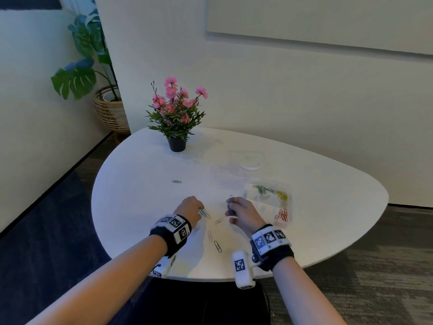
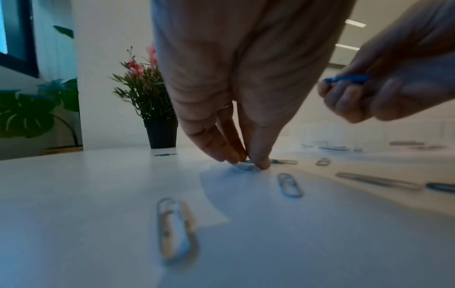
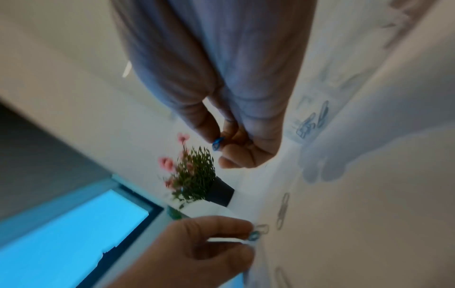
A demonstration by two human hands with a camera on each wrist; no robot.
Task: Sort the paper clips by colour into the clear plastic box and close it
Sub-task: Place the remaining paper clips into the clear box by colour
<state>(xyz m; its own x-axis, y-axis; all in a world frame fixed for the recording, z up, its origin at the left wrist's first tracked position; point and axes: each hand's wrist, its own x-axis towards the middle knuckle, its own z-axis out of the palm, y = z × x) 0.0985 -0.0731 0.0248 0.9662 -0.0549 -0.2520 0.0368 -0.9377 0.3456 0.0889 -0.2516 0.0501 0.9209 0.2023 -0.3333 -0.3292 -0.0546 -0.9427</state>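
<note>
My left hand (image 1: 201, 211) (image 2: 248, 162) reaches down to the white table (image 1: 140, 195) and pinches a blue paper clip (image 2: 246, 168) that lies flat there. To its right, my right hand (image 1: 230, 205) (image 3: 221, 140) hovers above the table with its fingers curled round a blue clip (image 3: 218, 143) (image 2: 344, 79). The clear plastic box (image 1: 269, 207) lies open just right of that hand. Its compartments hold green clips (image 1: 262, 190), yellow clips (image 1: 282, 195) and red clips (image 1: 283, 214).
Several silver clips (image 1: 218, 246) (image 2: 176, 230) lie loose on the table between my hands and the near edge. One dark clip (image 1: 176, 181) sits alone further back. A potted pink flower (image 1: 177, 118) stands at the far left, and a clear plastic piece (image 1: 248, 159) lies behind the box.
</note>
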